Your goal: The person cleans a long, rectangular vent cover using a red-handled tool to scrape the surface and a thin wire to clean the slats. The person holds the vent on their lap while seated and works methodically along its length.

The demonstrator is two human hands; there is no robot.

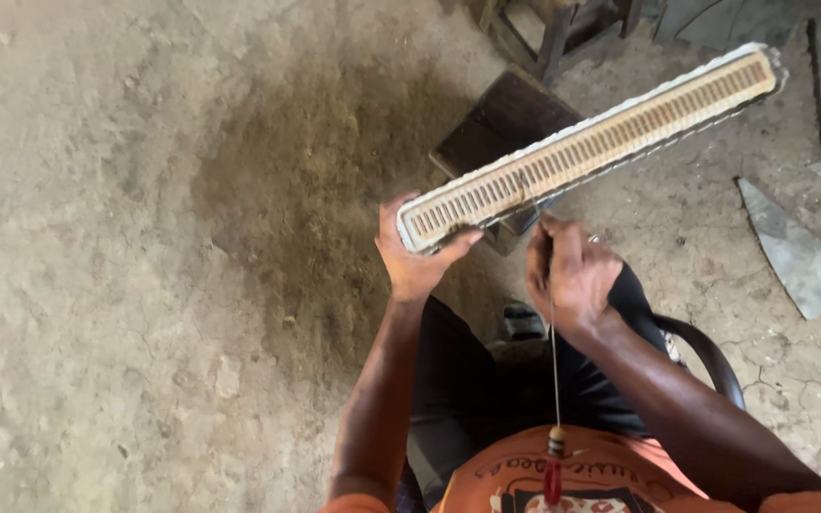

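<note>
1. Bare earth floor (125,285), cracked and dusty, with a darker stained patch in the middle of view; grey broken slabs (800,256) lie at the right edge.
2. Dark wooden stool (501,119) stands on the ground beyond the hands, partly hidden by the work piece; legs of other furniture show at the top edge.
3. Radiator core (591,142): a long, narrow, pale metal piece with one row of slots along its upper face. Long axis runs diagonally, from the near end just above the hands up and away to the far right of the view. Held in the air, tilted, above the stool.
4. Left hand (415,261): wrapped about the near end of the core, thumb laid over the end corner, fingers curled under. It carries the piece.
5. Right hand (570,271): closed in a fist round a thin metal rod (555,370), just beside the left hand and just under the core's lower edge, near the same end.
6. Rod axis is nearly vertical in view, crossing the core's axis; its red handle (552,480) hangs low by the orange shirt (544,475). The tip is hidden by the fist; contact with the slots cannot be told.
</note>
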